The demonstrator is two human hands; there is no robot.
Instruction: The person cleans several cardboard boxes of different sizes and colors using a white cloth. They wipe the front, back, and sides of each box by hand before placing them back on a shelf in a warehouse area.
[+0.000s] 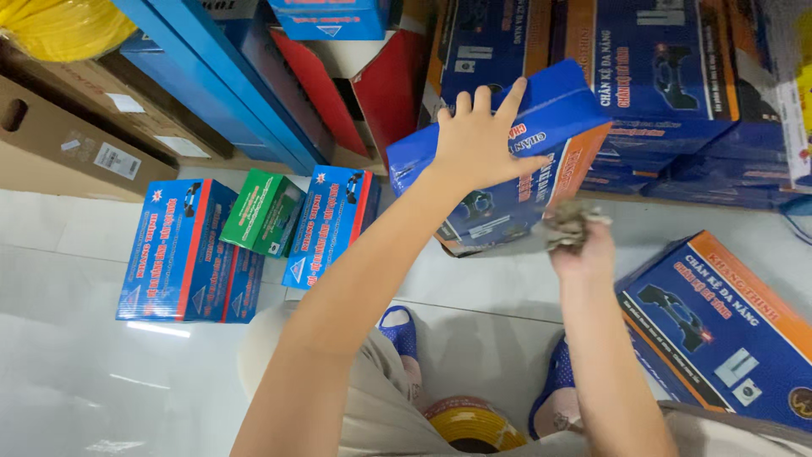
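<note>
The left hand (478,140) is pressing flat, fingers spread, on a tilted blue and orange box (499,169) held above the white tiled floor (76,372). The right hand (584,250) is closing its grip on a crumpled grey cloth (571,222) at the box's lower edge. Held only by an open palm, the box could slip and drop toward the feet.
</note>
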